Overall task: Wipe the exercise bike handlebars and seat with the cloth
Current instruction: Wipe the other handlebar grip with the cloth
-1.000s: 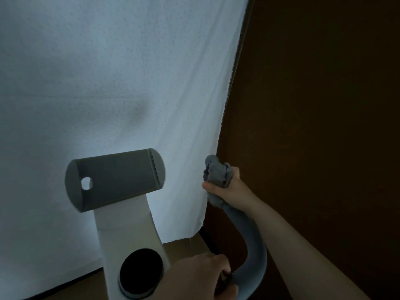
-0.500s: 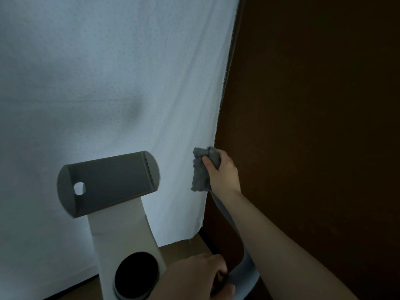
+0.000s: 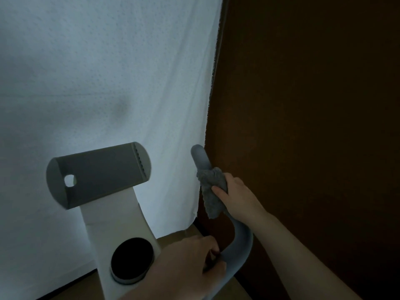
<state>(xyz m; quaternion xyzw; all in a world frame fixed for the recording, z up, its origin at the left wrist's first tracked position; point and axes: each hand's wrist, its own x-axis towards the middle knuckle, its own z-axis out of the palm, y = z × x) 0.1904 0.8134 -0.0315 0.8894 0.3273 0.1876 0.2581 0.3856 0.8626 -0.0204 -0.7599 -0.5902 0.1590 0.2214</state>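
My right hand (image 3: pixel 236 193) has slid the fuzzy grey cloth (image 3: pixel 211 191) down off the curved grey handlebar (image 3: pixel 242 239) tip toward 6 o'clock, fingers wrapped round both, while my left hand (image 3: pixel 186 265) grips the bar's base; mid-wipe, I'd next keep dragging downward.

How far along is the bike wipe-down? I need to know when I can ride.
Nothing shows as finished; a wiped surface looks no different here. In hand: the right hand grips the grey cloth around the right handlebar just below its bare tip, while the left hand holds the bar's lower bend. Left: the other handlebar and the seat, neither in view.
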